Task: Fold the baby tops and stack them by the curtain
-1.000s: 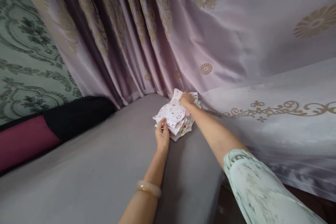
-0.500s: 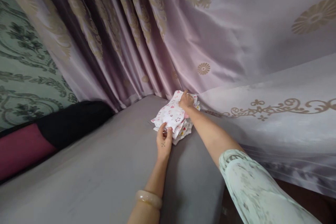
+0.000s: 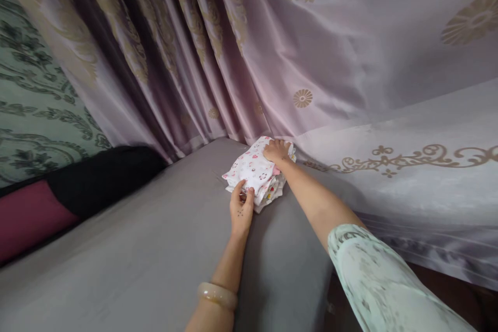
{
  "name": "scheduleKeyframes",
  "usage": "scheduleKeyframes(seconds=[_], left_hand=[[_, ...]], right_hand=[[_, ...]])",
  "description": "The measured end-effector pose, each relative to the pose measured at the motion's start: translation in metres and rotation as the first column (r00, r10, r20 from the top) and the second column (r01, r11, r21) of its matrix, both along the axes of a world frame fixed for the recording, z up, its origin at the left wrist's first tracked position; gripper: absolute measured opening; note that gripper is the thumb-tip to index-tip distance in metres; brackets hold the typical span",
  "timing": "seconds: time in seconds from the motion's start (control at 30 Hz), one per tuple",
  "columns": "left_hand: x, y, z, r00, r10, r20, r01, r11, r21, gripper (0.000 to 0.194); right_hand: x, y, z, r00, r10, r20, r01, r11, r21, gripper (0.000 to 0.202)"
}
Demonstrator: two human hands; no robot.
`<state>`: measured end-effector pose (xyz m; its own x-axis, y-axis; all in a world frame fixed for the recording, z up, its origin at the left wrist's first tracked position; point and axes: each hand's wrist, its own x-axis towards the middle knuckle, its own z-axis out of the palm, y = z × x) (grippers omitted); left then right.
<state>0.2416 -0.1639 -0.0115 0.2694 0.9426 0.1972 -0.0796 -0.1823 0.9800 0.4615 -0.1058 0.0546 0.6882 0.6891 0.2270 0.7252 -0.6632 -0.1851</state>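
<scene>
A stack of folded white cloths (image 3: 251, 166) with small pink and red prints lies on a grey bed surface, close to the curtain. At its near edge is my left hand (image 3: 240, 210), thumb and fingers curled on the edge of the top cloth; some of its fingertips are hidden. My right hand (image 3: 277, 151) rests on the far right part of the stack, palm down with fingers stretched over the cloth. A pale bangle (image 3: 217, 295) circles my left wrist.
The grey bed surface (image 3: 128, 249) ends in an edge on the right. Purple curtains (image 3: 233, 78) with gold patterns hang behind the stack. A black and dark red long cushion-like item (image 3: 105, 176) lies along the patterned green wall (image 3: 35, 98).
My right hand has flattened and its fingers have spread over the top cloth. My left hand stays at the near edge. The view has shifted slightly.
</scene>
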Motion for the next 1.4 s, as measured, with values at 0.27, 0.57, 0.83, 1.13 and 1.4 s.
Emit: scheduleKeyframes(seconds=[0.27,0.57,0.83,1.13,1.4], left_hand=[[0.001,0.000,-0.002,1.000,-0.014,0.000,0.014,1.000,-0.008,0.056],[0.001,0.001,-0.007,1.000,-0.017,0.013,0.017,0.999,0.033,0.045],[0.006,0.006,-0.013,0.992,0.015,0.125,-0.021,0.998,0.051,0.042],[0.000,0.017,-0.027,0.963,0.220,0.154,-0.216,0.976,-0.039,0.040],[-0.007,0.017,-0.022,0.948,0.271,0.163,-0.256,0.960,-0.112,0.028]], right_hand=[[-0.003,0.004,0.015,0.995,-0.009,-0.100,-0.001,0.995,-0.098,0.051],[-0.060,-0.005,0.011,0.948,0.311,-0.071,-0.315,0.948,-0.048,0.053],[-0.069,-0.010,0.009,0.950,0.312,0.033,-0.311,0.950,-0.032,0.053],[-0.105,-0.015,-0.006,0.819,0.566,0.101,-0.552,0.823,-0.137,0.050],[-0.109,-0.019,-0.004,0.804,0.579,0.137,-0.549,0.811,-0.202,0.048]])
